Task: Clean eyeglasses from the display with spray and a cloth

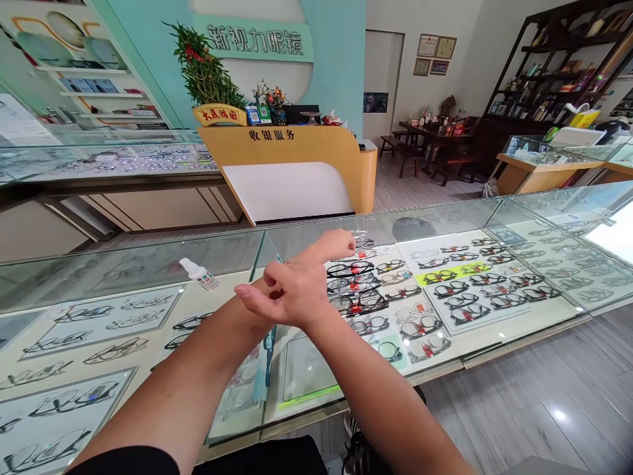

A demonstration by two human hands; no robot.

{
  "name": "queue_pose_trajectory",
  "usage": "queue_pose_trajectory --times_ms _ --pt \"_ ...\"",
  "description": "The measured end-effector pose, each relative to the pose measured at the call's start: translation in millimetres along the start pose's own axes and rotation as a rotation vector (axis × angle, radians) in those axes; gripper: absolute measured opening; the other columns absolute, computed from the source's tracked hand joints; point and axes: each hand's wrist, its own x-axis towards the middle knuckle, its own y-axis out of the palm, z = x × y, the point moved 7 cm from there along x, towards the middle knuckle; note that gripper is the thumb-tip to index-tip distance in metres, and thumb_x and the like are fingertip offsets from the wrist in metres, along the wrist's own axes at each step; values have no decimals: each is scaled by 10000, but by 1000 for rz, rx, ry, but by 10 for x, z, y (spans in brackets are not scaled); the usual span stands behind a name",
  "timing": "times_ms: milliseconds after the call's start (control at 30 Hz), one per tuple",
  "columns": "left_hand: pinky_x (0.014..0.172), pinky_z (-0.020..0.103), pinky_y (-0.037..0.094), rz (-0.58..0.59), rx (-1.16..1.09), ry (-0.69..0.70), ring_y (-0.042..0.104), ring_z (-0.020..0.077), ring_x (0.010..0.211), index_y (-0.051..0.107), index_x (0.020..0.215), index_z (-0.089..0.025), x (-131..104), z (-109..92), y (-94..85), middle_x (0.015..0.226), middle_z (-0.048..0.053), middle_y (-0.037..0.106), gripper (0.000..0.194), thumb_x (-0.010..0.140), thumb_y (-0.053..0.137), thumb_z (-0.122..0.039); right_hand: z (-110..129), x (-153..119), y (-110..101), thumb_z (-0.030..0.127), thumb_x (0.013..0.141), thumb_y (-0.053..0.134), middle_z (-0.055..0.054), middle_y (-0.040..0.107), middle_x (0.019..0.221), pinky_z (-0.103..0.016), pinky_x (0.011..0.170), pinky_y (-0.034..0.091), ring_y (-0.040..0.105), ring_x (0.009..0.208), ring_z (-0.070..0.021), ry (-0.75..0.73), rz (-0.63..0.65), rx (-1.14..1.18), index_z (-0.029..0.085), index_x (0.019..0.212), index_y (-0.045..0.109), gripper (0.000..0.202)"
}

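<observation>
My left hand (339,243) reaches forward over the glass display case (270,422), its fingers curled closed. What it holds, if anything, is hidden. Just right of it, eyeglasses (353,268) with red tags lie in rows under the glass. My right hand (294,293) crosses over my left forearm, near the wrist. Its thumb points out to the left, apart from a bent finger; the other fingers are mostly hidden, and I see no object in it. Left of my forearms, a small white bottle (199,274) with a coloured label stands tilted in view.
More eyeglasses (89,313) lie on pale trays at the left, and others (494,287) at the right. Beyond the case is a wooden counter (297,148) with a plant (208,76). A wooden table with benches (435,142) stands farther back. Grey floor (544,396) shows at right.
</observation>
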Motion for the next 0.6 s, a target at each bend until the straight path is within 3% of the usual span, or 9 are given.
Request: queue_pose_trajectory --times_ms 167,333,467,600 --pt "666 330 380 -51 -57 20 623 213 710 844 871 -262 -56 -71 -121 874 57 807 213 779 667 -337 3 -27 -15 765 907 590 40 441 481 -307 546 369 491 525 -139 -41 -82 48 255 603 399 623" --pt "633 316 355 -141 -210 42 571 179 655 852 870 -232 -298 -156 -450 758 35 757 271 812 698 -448 -32 -92 0 633 907 636 42 499 484 -303 543 347 511 504 -120 -32 -142 100 248 580 405 556" --pt "614 303 341 -297 -343 -44 514 159 625 853 886 -209 -665 24 -717 662 10 675 315 809 731 -489 -34 -122 -77 564 926 606 31 535 504 -301 570 353 513 511 -120 -58 -193 175 242 597 460 483" --pt "598 292 324 -550 -605 -173 444 137 581 830 843 -189 -1310 360 -826 578 -17 571 333 776 786 -512 -76 -129 -224 496 967 517 28 465 491 -315 572 309 439 499 -128 -24 -250 265 244 598 443 453"
